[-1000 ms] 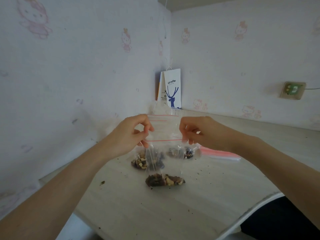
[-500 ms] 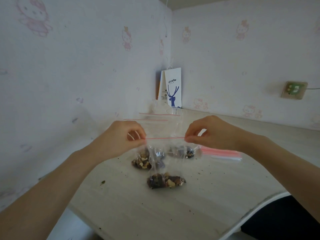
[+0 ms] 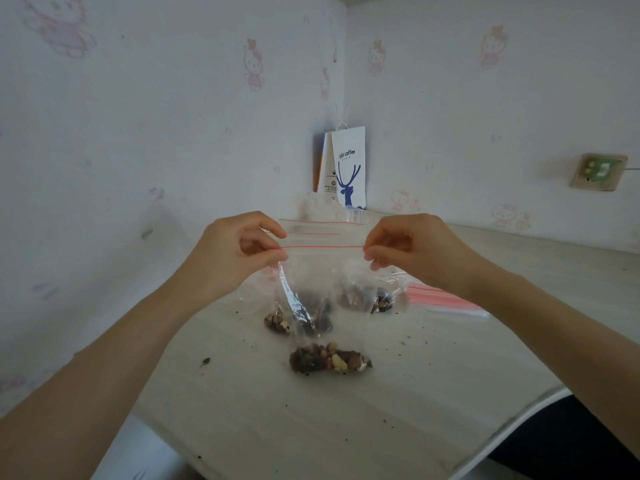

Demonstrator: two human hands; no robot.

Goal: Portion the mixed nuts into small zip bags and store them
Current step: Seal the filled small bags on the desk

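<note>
A clear zip bag (image 3: pixel 325 289) with a red seal line hangs above the table, mixed nuts (image 3: pixel 329 358) pooled at its bottom. My left hand (image 3: pixel 239 251) pinches the left end of the seal, and my right hand (image 3: pixel 405 247) pinches the right end, so the red line is stretched straight between them. Behind it on the table (image 3: pixel 277 427) lie two more bags with nuts, one at the left (image 3: pixel 277 322) and one at the right (image 3: pixel 367 299).
A stack of flat red-striped zip bags (image 3: pixel 446 299) lies to the right. A white paper coffee bag (image 3: pixel 348 168) stands in the wall corner, more clear plastic (image 3: pixel 322 209) in front of it. Crumbs dot the table. A socket (image 3: pixel 597 171) sits on the right wall.
My hands have moved apart along the seal, from near the middle out to its two ends, and the red line is now taut and straight.
</note>
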